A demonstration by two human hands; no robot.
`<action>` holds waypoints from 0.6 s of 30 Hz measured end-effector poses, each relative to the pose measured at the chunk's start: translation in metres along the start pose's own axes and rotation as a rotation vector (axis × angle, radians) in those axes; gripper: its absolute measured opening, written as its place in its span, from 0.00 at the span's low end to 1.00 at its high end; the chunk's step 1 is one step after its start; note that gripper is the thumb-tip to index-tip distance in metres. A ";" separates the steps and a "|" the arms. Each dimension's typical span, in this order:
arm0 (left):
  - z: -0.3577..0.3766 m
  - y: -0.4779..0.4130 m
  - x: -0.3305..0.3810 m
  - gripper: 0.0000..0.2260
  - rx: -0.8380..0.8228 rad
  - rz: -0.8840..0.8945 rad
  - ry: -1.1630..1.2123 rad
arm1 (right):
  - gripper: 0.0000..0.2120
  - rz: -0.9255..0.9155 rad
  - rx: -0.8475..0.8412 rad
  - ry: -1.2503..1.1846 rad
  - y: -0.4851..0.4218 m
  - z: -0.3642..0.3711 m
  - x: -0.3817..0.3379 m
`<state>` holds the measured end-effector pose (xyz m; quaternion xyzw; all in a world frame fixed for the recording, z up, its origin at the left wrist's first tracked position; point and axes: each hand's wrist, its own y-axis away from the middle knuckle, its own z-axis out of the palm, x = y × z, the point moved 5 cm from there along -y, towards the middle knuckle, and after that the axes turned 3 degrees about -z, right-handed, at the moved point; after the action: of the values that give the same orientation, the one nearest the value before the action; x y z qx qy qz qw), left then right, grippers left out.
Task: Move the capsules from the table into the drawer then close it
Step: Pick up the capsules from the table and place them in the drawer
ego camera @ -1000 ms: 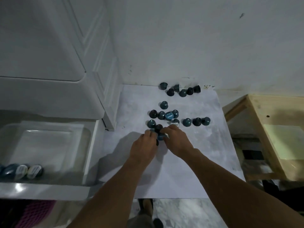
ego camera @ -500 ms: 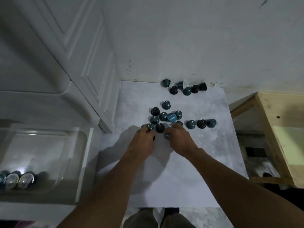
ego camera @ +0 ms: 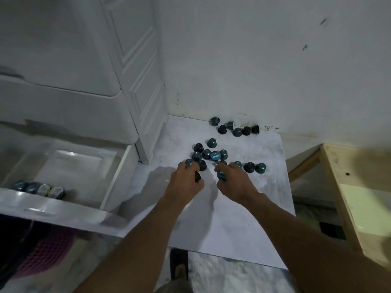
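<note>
Dim, bluish indoor light. Soft shadows fall on the table just left of the left hand. Glare streaks the open drawer far left. Edges bow; far right blurs.

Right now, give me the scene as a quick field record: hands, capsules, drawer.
left hand: over the near cluster, dark capsule tucked under its fingers
right hand: closed on a blue capsule
capsules on table: middle cluster, back row by wall
drawer: open, left of table
capsules in drawer: four visible at front
</note>
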<state>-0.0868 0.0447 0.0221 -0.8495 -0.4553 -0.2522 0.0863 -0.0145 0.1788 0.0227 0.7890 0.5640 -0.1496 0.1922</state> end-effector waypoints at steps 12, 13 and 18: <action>-0.088 0.116 0.022 0.14 0.452 -0.185 0.080 | 0.14 -0.240 0.121 -0.004 0.064 -0.053 -0.067; -0.099 0.123 0.019 0.12 0.483 -0.201 0.087 | 0.15 -0.264 0.128 -0.011 0.066 -0.056 -0.080; -0.146 0.145 -0.009 0.12 0.564 -0.226 0.125 | 0.20 -0.380 0.149 -0.053 0.066 -0.060 -0.150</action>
<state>-0.0237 -0.0995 0.1552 -0.7190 -0.5927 -0.1756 0.3176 0.0013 0.0628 0.1529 0.6764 0.6847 -0.2454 0.1164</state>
